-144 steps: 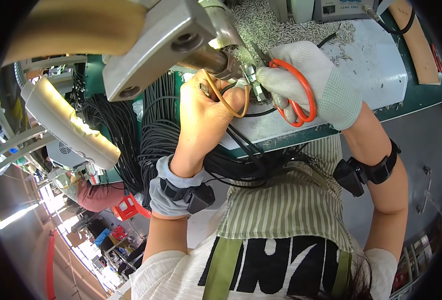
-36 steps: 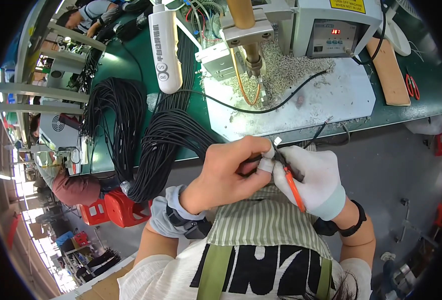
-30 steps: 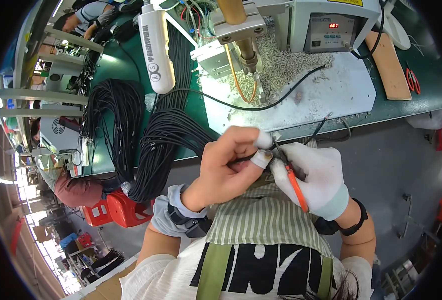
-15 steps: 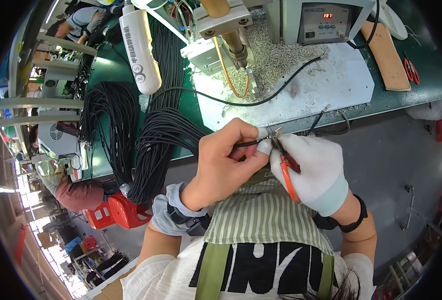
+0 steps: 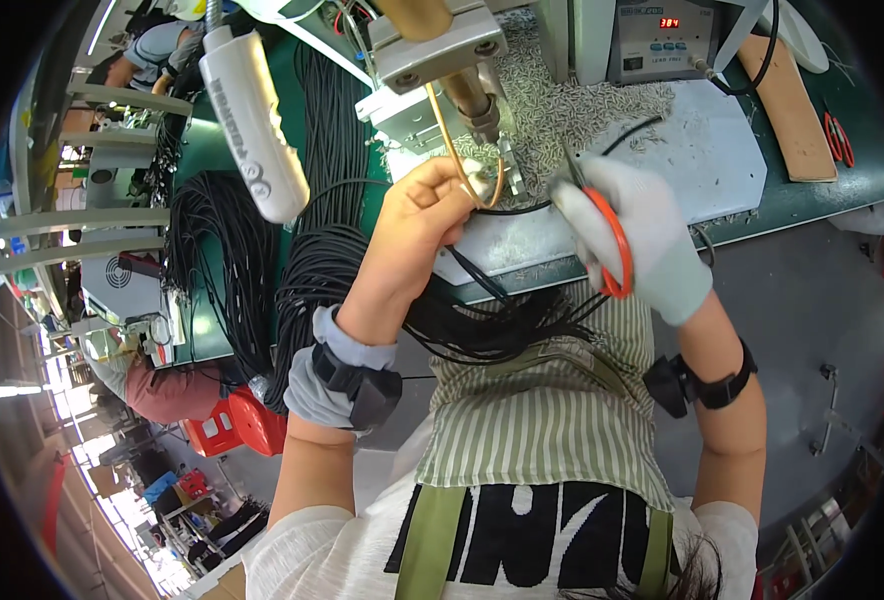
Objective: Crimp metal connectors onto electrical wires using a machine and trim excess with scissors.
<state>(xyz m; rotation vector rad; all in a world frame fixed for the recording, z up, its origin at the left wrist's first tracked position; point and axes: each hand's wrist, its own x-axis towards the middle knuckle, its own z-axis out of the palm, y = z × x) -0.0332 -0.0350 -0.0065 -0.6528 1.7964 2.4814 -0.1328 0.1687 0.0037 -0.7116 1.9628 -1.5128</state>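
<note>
My left hand is bare apart from pale finger covers, and its fingers are bent together beside the thin copper-coloured tube of the bench machine. What sits between those fingertips is hidden. Just by them a black cable runs across the pale work plate. In a white glove, my right hand is closed around cutters with orange-red handles. Their dark jaws point up and away, over the plate. Black cables hang over the near table edge onto my striped apron.
Small silvery clippings cover much of the plate. At the back stands a control box with a red display. A white lamp hangs at left above long black cable bundles. Another red-handled tool lies far right beside a tan board.
Both hands have parted and moved forward over the plate, the left toward the machine. The cable they held together has left them; black cables now lie across my apron's top.
</note>
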